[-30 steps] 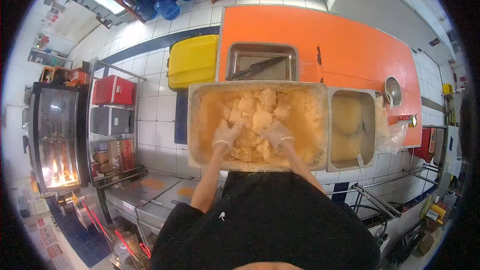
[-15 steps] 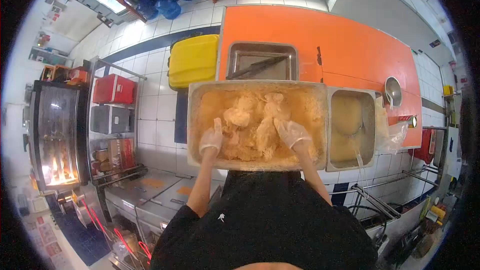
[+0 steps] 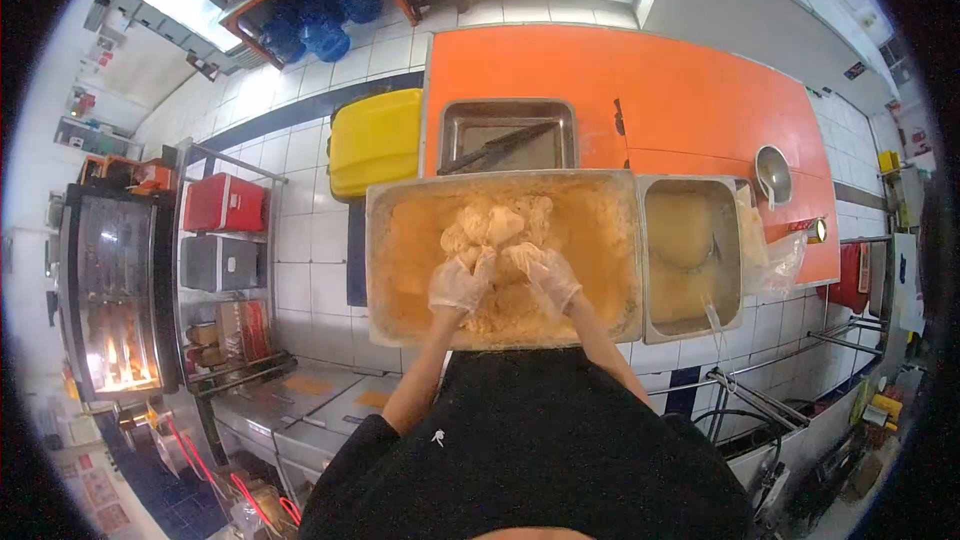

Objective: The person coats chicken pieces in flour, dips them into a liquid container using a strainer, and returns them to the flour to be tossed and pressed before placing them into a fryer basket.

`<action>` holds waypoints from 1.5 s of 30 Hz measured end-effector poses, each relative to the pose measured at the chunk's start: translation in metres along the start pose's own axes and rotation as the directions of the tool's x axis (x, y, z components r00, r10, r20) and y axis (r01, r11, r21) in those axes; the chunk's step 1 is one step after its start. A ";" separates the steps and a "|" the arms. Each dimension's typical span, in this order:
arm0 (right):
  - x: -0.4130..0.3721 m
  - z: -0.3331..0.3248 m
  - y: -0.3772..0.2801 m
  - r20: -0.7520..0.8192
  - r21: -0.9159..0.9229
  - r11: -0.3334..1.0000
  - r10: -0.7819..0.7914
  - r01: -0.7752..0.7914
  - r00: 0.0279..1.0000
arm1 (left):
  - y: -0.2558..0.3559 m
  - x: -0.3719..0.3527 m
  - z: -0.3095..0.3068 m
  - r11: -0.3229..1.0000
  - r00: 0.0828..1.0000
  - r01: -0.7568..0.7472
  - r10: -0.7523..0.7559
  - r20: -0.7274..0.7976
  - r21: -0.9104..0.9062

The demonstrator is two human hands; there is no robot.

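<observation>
A large metal pan (image 3: 376, 280) holds orange-tan flour, with flour-coated pieces that look like chicken (image 3: 495, 225) heaped in its middle. Both my hands wear clear plastic gloves and are dusted with flour. At the near left of the heap, my left hand (image 3: 462, 282) presses its curled fingers around a coated piece. My right hand (image 3: 546, 278) is close beside it, its fingers bent over another coated piece at the near right. Flour and the pieces partly hide the fingertips of both hands.
Right of the pan stands a metal tub of cloudy liquid (image 3: 690, 285) with a wire basket or strainer in it. Behind are a shallow tray (image 3: 508, 105) with a dark utensil, an orange table (image 3: 720, 120), a metal bowl (image 3: 773, 175) and a yellow bin (image 3: 375, 145).
My hands have come together from the pan's sides toward the middle, gathering the coated pieces into a tighter heap. The view has shifted slightly.
</observation>
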State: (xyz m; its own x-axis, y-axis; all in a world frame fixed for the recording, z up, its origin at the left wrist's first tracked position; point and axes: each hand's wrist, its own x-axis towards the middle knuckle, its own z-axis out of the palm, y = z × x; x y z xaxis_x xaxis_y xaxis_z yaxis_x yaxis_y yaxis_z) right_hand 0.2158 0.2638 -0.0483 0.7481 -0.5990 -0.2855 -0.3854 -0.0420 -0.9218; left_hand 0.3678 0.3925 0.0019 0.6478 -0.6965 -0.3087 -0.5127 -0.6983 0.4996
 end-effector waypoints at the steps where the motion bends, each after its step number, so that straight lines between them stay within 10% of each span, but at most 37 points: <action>1: -0.008 -0.015 -0.027 0.076 -0.145 0.988 -0.048 0.059 0.996 | 0.006 -0.003 -0.010 0.995 0.996 -0.081 0.079 -0.034 -0.063; 8: -0.028 -0.031 -0.031 -0.311 -0.539 0.840 -0.121 -0.070 0.943 | 0.005 -0.004 -0.033 0.940 0.892 -0.173 0.276 -0.358 0.292; 11: -0.004 -0.015 -0.038 -0.249 -0.647 0.751 -0.047 -0.130 0.967 | 0.000 0.031 -0.025 0.840 0.911 -0.342 0.407 -0.071 0.421; 14: 0.012 -0.013 -0.036 -0.239 -0.760 0.623 -0.005 -0.184 0.971 | 0.002 0.058 -0.041 0.889 0.948 -0.319 0.292 0.130 0.329; 20: -0.002 -0.025 -0.019 -0.218 -0.715 0.679 0.008 -0.166 0.976 | -0.046 0.068 -0.021 0.920 0.963 -0.268 0.259 0.069 0.285; 24: 0.028 -0.003 -0.005 -0.248 -0.815 0.546 -0.029 -0.192 0.968 | 0.028 0.036 -0.051 0.891 0.935 -0.313 0.351 -0.059 0.330; 26: 0.035 -0.008 -0.007 -0.218 -0.833 0.502 0.089 -0.233 0.972 | 0.073 0.028 -0.077 0.981 0.977 -0.146 0.123 0.176 0.126; 29: 0.028 -0.021 -0.002 -0.205 -0.773 0.581 0.154 -0.256 0.967 | 0.093 0.045 -0.045 0.988 0.978 0.127 -0.138 0.157 0.083; 37: -0.030 -0.033 0.028 -0.144 -0.664 0.688 0.266 -0.293 0.953 | 0.070 0.103 0.082 1.000 0.994 0.000 0.002 -0.108 0.017; 39: -0.031 -0.032 0.029 -0.114 -0.666 0.696 0.260 -0.268 0.959 | 0.073 0.101 0.054 0.987 0.979 0.159 -0.153 0.135 -0.034; 45: -0.023 -0.060 -0.031 0.003 -0.687 0.651 0.446 -0.323 0.895 | 0.065 0.024 -0.068 0.999 0.997 0.040 -0.039 0.071 -0.021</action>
State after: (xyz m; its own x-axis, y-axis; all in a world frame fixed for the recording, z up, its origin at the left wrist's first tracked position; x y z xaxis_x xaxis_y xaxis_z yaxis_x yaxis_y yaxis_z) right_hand 0.1783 0.2311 0.0023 0.4988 -0.5527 -0.6676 -0.8635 -0.3835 -0.3276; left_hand 0.3882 0.3413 0.0818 0.6256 -0.6789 -0.3844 -0.4741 -0.7221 0.5038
